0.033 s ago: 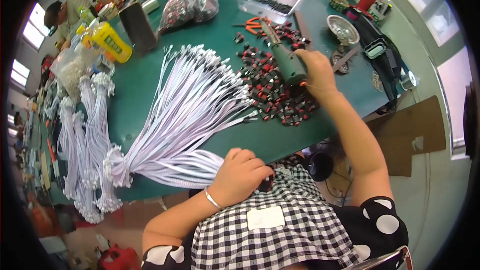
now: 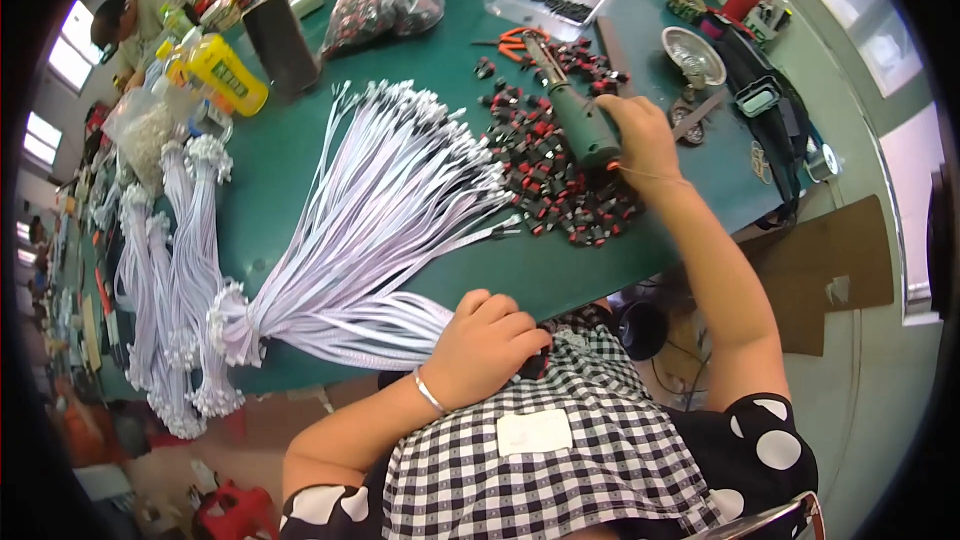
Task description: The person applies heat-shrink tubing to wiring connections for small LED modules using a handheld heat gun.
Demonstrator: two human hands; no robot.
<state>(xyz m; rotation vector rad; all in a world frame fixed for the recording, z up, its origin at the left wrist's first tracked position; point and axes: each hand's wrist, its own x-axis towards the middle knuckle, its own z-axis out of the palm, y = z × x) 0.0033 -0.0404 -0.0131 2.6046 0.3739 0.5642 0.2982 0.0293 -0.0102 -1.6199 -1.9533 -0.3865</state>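
Observation:
My right hand (image 2: 643, 140) is closed at the side of a green cylindrical tool (image 2: 582, 125) with a narrower metal front. Most of its fingers are hidden behind the tool. Below and around the tool spreads a pile of small black-and-red parts (image 2: 540, 165), rather like rocker switches. My left hand (image 2: 487, 345) rests by the table's near edge, against the checked apron, fingers curled round something dark with a bit of red, mostly covered by the hand. Beside it lies the tied end of a fanned bundle of white flat cables (image 2: 370, 190) with small end connectors.
More white cable bundles (image 2: 190, 270) hang over the left edge. Behind stand a yellow bottle (image 2: 228, 75), a dark upright panel (image 2: 280, 45) and a filled plastic bag (image 2: 390, 0). A clear tray (image 2: 545, 0), orange-handled pliers (image 2: 522, 40) and a metal bowl (image 2: 692, 52) lie farther back. Another person (image 2: 140, 30) sits far left.
The whole view has shifted slightly. Neither hand has visibly moved against the table, the tool or the cables.

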